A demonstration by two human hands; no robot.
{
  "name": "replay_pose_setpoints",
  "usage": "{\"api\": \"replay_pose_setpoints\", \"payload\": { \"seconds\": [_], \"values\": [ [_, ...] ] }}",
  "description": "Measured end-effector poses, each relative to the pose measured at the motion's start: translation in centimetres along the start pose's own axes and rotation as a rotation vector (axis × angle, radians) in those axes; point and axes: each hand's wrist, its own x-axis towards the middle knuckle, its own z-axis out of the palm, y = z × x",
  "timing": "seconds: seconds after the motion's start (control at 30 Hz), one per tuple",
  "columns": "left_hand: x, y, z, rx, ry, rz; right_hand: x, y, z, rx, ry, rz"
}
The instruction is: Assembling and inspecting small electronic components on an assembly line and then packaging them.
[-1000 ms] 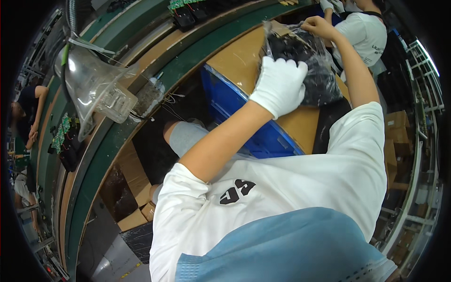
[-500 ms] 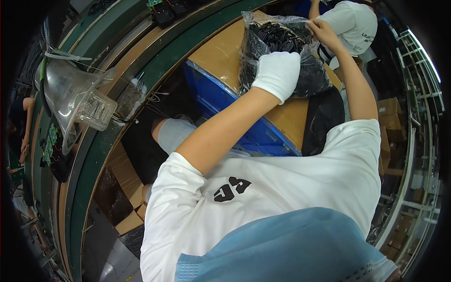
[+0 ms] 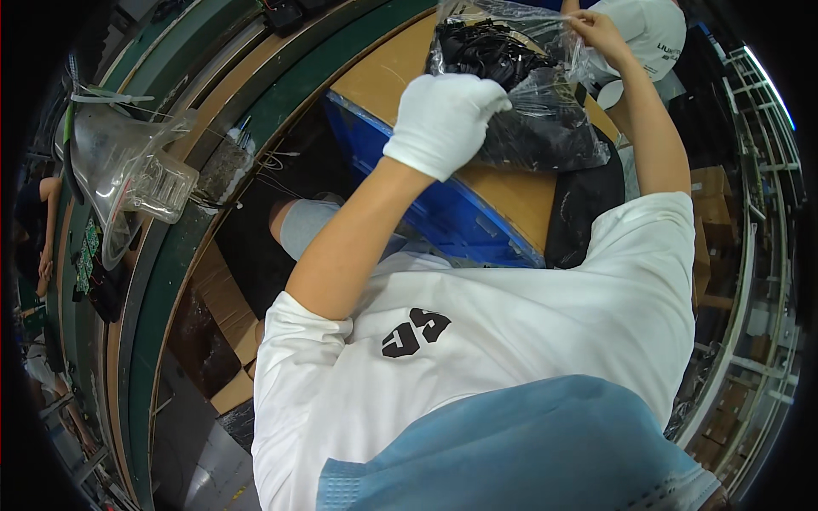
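A clear plastic bag (image 3: 558, 119) full of black cables (image 3: 490, 53) lies on a cardboard-topped blue crate, its mouth facing up. My right hand (image 3: 599, 36), bare, pinches the bag's rim at the far right and stretches the film upward. In a white glove, my left hand (image 3: 439, 123) is at the near left of the bag, in front of the cables. Its fingers are curled together; whether they hold a bit of film or a cable is hidden by the glove.
Below the bag is the blue crate (image 3: 443, 223) with its cardboard top (image 3: 503, 189). A curved green-edged bench (image 3: 187, 247) runs along the left, carrying circuit boards and a clear plastic bag with a plastic tray (image 3: 162, 189). Another person in a white shirt (image 3: 643, 34) is just beyond my right hand.
My left hand has moved left and back toward me, away from the bag's middle, uncovering more of the cables. The right hand keeps its pinch on the rim, slightly higher in view.
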Motion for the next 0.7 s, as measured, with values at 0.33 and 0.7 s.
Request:
{"api": "replay_pose_setpoints", "payload": {
  "seconds": [0.33, 0.7],
  "values": [
    [1.1, 1.0, 2.3, 0.148, -0.001, -0.016, -7.9, 2.7, 1.1, 0.211, -0.244, 0.213],
    [3.3, 6.2, 5.2, 0.354, -0.165, -0.127, -8.3, -2.8, 3.9, 0.581, 0.123, 0.115]
  ]
}}
